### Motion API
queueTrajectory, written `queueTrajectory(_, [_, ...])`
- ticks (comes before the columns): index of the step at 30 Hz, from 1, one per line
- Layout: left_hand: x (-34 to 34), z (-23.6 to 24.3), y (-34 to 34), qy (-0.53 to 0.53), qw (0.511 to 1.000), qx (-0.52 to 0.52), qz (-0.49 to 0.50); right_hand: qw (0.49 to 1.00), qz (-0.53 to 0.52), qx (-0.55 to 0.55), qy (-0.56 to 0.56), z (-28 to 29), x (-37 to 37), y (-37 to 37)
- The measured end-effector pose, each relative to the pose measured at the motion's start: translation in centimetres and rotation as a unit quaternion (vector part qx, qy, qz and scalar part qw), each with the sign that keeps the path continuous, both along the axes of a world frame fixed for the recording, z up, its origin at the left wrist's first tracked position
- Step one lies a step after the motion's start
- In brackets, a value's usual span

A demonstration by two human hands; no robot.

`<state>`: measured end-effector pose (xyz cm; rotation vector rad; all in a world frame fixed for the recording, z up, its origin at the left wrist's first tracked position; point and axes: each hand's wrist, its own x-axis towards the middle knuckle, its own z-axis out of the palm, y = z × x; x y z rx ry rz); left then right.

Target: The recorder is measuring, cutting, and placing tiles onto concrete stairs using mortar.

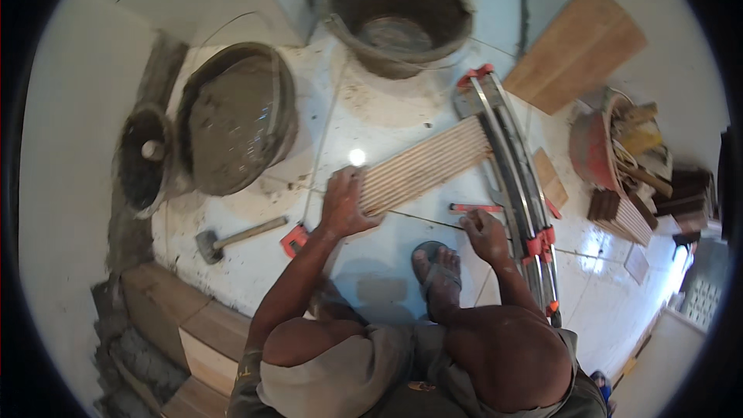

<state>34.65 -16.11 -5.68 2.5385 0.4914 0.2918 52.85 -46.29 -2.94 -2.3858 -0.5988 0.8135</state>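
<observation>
My left hand (346, 205) grips the near-left end of a ribbed tile strip (426, 164), thumb along its lower edge. The strip slants up to the right, its far end meeting the manual tile cutter (517, 162), which has twin metal rails and red end fittings. My right hand (485, 236) is closed beside the cutter, fingertips pinched; whatever they hold, if anything, is hidden. Just above those fingers is a thin red bar (476, 207). A mallet (232, 239) with a wooden handle and a red tape measure (295, 241) lie left of my left forearm.
A bucket of wet mortar (232, 128) stands at left beside a smaller dark bucket (144, 170). A mortar-stained tub (398, 19) is at the back. Wood-look tile (576, 46) leans far right, above a red bucket of tools (592, 151). Laid tiles (166, 294) edge the lower left.
</observation>
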Motion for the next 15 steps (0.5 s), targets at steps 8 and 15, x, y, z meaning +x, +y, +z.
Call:
queueTrajectory(8, [-5.9, -0.1, 0.0, -0.008, 0.999, -0.029, -0.023, 0.999, 0.032, -0.005, 0.014, 1.4, -0.3, 2.2])
queueTrajectory(15, [-6.4, 1.5, 0.1, 0.08, 0.996, 0.024, -0.003, 0.998, 0.007, 0.0, -0.056, 1.2, -0.9, 2.9])
